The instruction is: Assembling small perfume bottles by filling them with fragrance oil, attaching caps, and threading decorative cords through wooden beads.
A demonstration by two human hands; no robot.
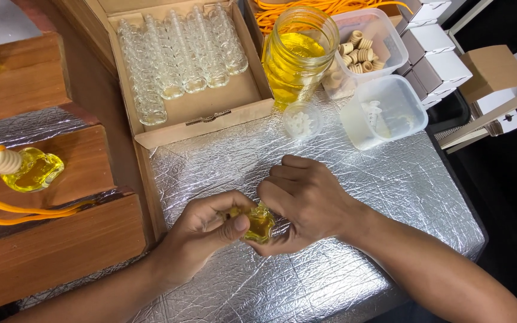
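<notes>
The work surface is a table [342,263] covered with crinkled silver foil. Resting directly on it: an open cardboard box [210,116] of empty clear glass bottles at the far left; a glass jar [297,57] of yellow liquid beside the box; a small round clear lid [302,119] in front of the jar; and two clear plastic tubs [384,110] at the right.

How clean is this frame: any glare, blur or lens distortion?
Head view: sharp overall; the foil mat throws crinkled glare; the small bottle between left hand and right hand glints yellow; the jar shows bright highlights; edges bow slightly; the right margin falls dark.
</notes>
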